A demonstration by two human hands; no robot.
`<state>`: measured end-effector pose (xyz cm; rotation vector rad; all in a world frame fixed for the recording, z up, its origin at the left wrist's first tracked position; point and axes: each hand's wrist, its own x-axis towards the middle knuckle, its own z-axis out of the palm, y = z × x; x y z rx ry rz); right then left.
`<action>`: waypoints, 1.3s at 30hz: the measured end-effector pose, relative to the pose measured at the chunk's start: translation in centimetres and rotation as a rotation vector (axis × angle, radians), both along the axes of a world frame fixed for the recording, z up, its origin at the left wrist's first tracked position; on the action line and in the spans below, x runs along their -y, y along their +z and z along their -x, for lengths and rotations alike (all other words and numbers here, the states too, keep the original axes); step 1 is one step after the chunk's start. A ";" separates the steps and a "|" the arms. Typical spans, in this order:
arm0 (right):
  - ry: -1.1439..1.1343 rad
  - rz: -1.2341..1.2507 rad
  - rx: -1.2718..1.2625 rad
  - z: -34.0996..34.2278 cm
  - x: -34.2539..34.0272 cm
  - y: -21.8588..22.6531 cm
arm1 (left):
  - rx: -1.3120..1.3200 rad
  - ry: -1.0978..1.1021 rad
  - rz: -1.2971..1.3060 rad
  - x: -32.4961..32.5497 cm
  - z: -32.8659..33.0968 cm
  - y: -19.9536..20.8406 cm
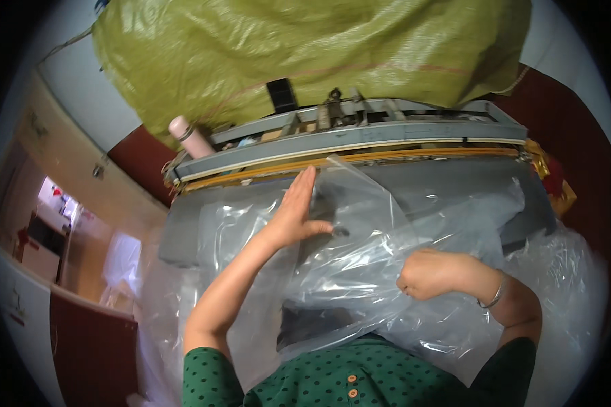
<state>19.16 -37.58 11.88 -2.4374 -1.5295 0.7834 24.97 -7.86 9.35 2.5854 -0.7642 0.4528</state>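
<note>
Clear plastic film (360,271) lies in loose, shiny folds over a grey worktop (455,176) and hangs down at its near edge. My left hand (299,216) is open on the film left of centre, fingers together and stretched toward the far side, thumb pointing right. A pointed corner of the film rises just right of those fingertips. Nearer me on the right, my right hand (428,273) is closed in a fist, gripping a gathered part of the film. A bracelet circles that wrist.
Along the worktop's far side runs a long grey metal frame (360,136) with orange-yellow strips. A pink bottle (191,138) and a black flat object (282,95) stand by it. Behind hangs a yellow-green sheet (319,47). More film (563,292) heaps at the right; an open doorway (68,230) is left.
</note>
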 end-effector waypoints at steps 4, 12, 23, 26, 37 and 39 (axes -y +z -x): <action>-0.011 0.019 -0.030 1.2 2.4 -2.3 | -0.391 -0.047 0.270 4.8 -7.6 -3.9; -0.168 -0.418 -0.478 -0.8 6.9 -2.4 | -0.968 -0.413 0.778 11.2 -7.9 -1.0; -0.965 -1.205 -0.785 -9.2 3.4 -0.9 | -0.816 -0.479 0.783 10.5 -6.8 1.3; -1.011 -1.088 -0.533 -9.1 2.1 -0.7 | -0.704 -0.462 0.676 10.4 -6.6 0.7; -1.423 -0.083 0.818 -12.5 20.5 -10.6 | -0.909 -0.357 -0.060 2.5 -5.8 -4.8; -1.489 -0.117 0.956 -11.5 23.4 -11.6 | -0.850 -0.323 -0.145 2.3 -5.0 -4.8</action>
